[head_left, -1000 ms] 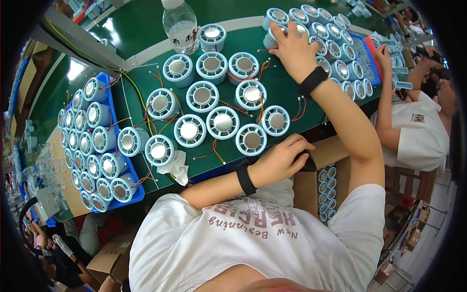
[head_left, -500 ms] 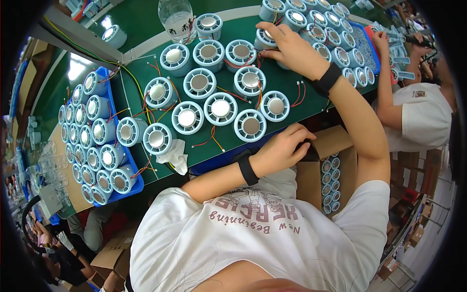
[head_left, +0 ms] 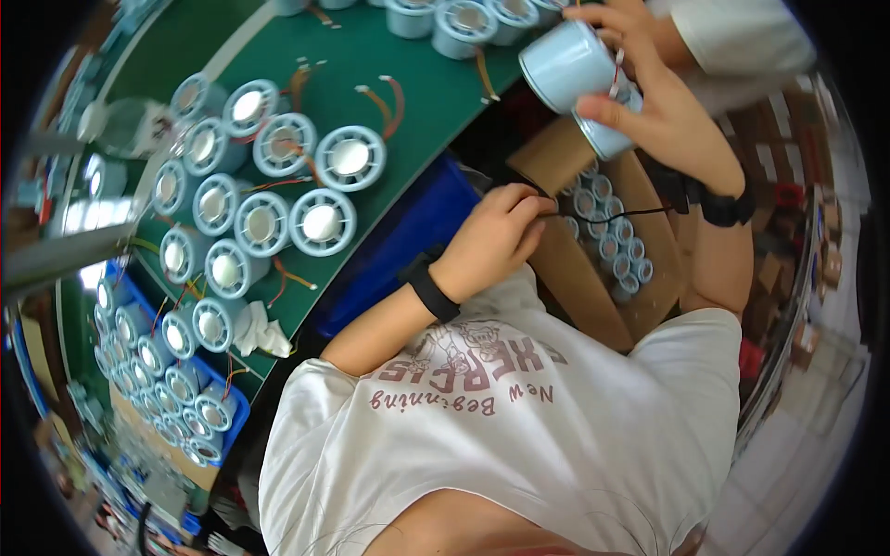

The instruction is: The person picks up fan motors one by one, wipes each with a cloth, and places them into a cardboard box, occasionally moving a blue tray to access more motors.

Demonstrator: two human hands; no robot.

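Green tabletop (head_left: 436, 102) here, slanting from top down to lower left, pale strip (head_left: 243, 35) running along it. Pale-blue round housings (head_left: 350, 158) stand in loose group, silver discs up, red and orange wires (head_left: 400, 100) trailing onto green. More housings crowd at top of view. Lower left, blue tray (head_left: 238, 408) sits packed with same housings. White crumpled tissue (head_left: 264, 334) lies at near edge; clear bottle (head_left: 130, 127) over far left.
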